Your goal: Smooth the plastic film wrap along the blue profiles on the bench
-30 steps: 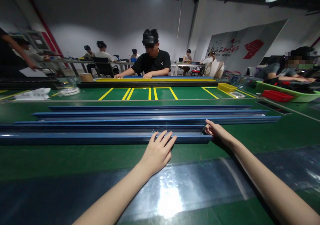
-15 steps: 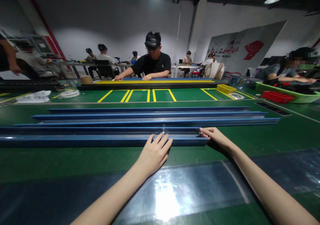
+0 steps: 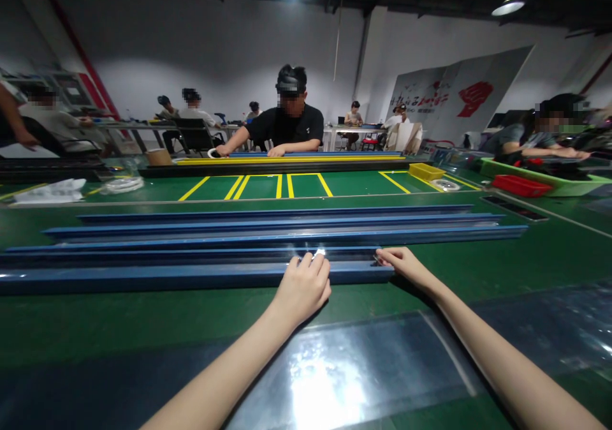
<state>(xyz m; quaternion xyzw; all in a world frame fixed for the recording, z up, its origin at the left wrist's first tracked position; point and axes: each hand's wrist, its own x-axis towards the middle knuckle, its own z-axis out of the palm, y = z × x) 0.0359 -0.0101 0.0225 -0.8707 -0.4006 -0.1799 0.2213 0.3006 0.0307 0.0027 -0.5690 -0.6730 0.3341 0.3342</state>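
Note:
A long blue channel-shaped profile (image 3: 182, 278) lies across the green table in front of me, its right end between my two hands. Over its near wall, the fingers of my left hand (image 3: 306, 284) are curled inward. A small shiny white or clear patch (image 3: 319, 252) shows at those fingertips; what they hold cannot be made out. At the profile's right end, my right hand (image 3: 404, 265) pinches with thumb and forefinger. Something small and dark is at that pinch, too little to name. Several more blue profiles (image 3: 287, 233) lie parallel just beyond.
A clear plastic sheet (image 3: 382, 360) lies in front, reflecting light. Farther back are yellow tape lines (image 3: 282, 186), a yellow tray (image 3: 426, 171), a red tray (image 3: 521, 185) and a green bin (image 3: 574, 187). Across the table a person (image 3: 291, 124) handles yellow and black profiles.
My left hand's fingers have gone from spread over the profile's edge to curled, and a bright patch now shows at them. My right hand keeps its pinch. The view has shifted slightly.

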